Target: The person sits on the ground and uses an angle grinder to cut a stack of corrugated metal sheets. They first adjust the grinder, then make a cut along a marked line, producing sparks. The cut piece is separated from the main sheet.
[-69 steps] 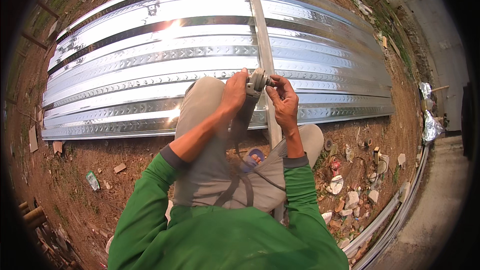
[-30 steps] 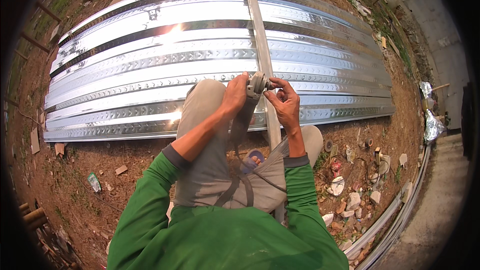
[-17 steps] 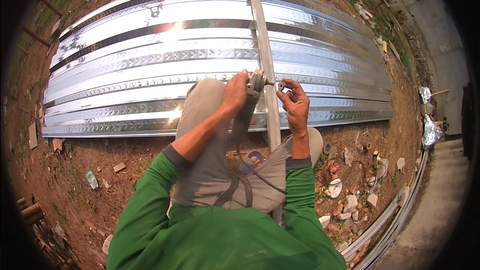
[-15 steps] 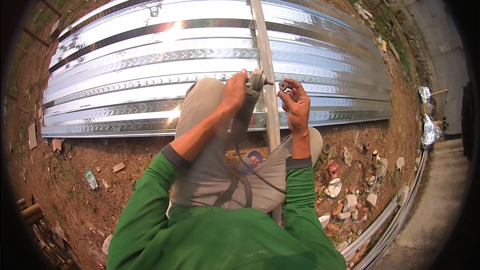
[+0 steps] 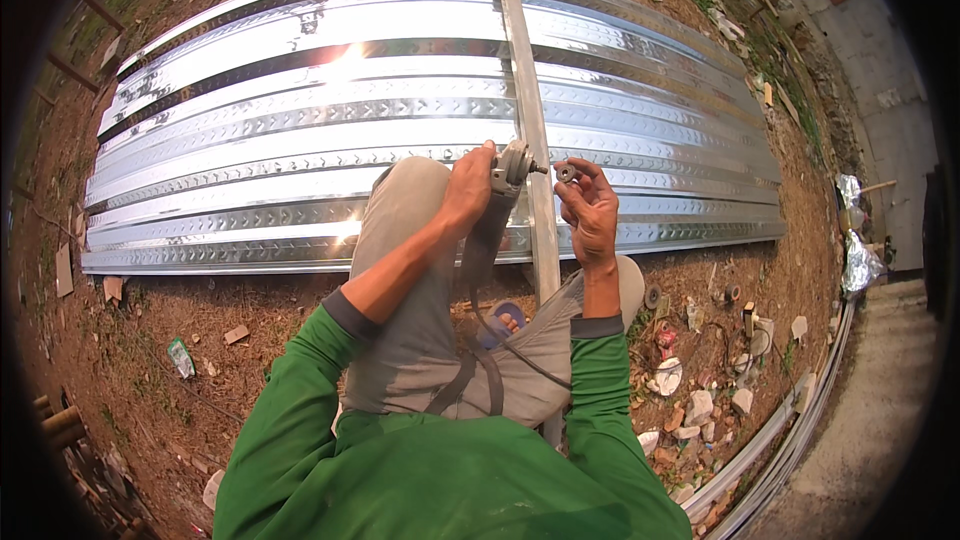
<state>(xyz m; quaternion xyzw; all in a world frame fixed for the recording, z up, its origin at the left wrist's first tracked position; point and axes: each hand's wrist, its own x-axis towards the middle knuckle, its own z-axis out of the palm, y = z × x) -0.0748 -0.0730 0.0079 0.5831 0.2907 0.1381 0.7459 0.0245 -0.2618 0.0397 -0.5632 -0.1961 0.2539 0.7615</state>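
My left hand (image 5: 472, 183) is closed around the head of an angle grinder (image 5: 488, 230), whose bare threaded spindle points right. No disc sits on the spindle. The grinder's dark body slants down between my knees, and its cord runs over my lap. Just right of the spindle tip, my right hand (image 5: 592, 202) pinches a small round flange nut (image 5: 567, 173) between thumb and fingers. A narrow gap separates the nut from the spindle. Behind both hands a long grey bar (image 5: 527, 90) lies across shiny corrugated metal sheets (image 5: 300, 130).
Stones and rubble (image 5: 700, 406) litter the dirt at the right, with two small discs (image 5: 653, 296) near my knee. Long metal strips (image 5: 770, 450) run along a concrete path (image 5: 850, 410). Bamboo poles (image 5: 64, 428) lie at the lower left.
The flange nut has turned slightly in my right fingers, so its hole shows more. The grinder head has tilted a little; both hands stay nearly in place.
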